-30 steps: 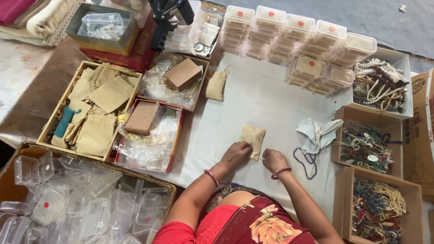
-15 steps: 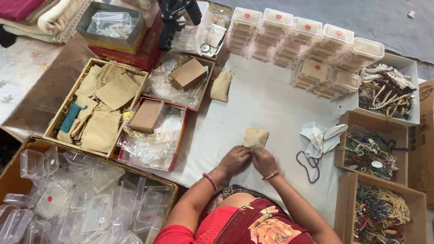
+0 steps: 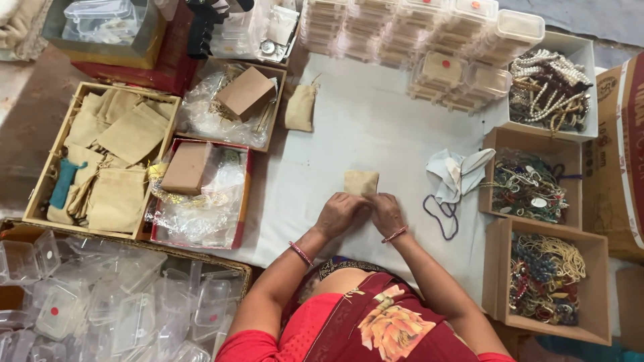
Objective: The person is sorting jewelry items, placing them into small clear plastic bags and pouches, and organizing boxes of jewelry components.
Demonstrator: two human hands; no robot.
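- The left hand (image 3: 341, 213) lies palm down, knuckles up, its fingers curled inward toward the other hand.
- The right hand (image 3: 386, 212) lies just beside it, also palm down, fingers bent; the two hands touch at the fingertips.
- Both forearms run up from the bottom of the view and meet in a narrow V, elbows spread wide at the body.
- The left wrist wears a thin red bangle, and the right wrist wears one too.
- Both arms are bare below short red sleeves.
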